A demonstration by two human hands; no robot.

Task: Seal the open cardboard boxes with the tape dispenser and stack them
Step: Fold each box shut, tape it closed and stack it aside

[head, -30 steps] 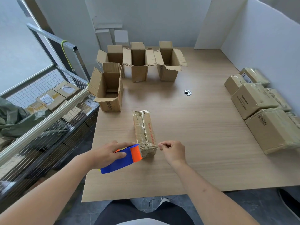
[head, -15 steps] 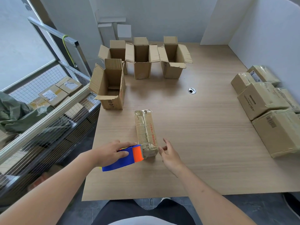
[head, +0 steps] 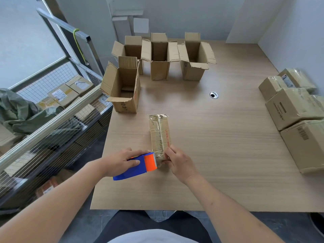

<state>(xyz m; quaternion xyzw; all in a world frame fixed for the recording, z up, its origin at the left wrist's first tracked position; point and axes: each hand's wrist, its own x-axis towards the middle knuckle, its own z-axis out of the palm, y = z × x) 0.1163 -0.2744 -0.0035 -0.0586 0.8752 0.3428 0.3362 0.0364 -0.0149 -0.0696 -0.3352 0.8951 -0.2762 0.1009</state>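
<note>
A narrow closed cardboard box (head: 159, 133) lies lengthwise on the wooden table (head: 219, 155), with clear tape along its top. My left hand (head: 121, 161) grips the blue and orange tape dispenser (head: 138, 165), whose orange head sits against the box's near end. My right hand (head: 178, 161) holds the near end of the box, fingers curled around its right side. Several open boxes stand further back: one at the left (head: 123, 88) and three in a row, left (head: 130, 50), middle (head: 159, 58) and right (head: 194, 58).
Sealed boxes (head: 296, 109) are grouped along the table's right edge by the white wall. A cable hole (head: 214, 95) sits mid-table. A metal wire cart (head: 52, 109) with parcels and a green bag stands left of the table.
My right hand moved from just beside the box onto its near end and closed around it. The left hand stayed on the dispenser at the box's end.
</note>
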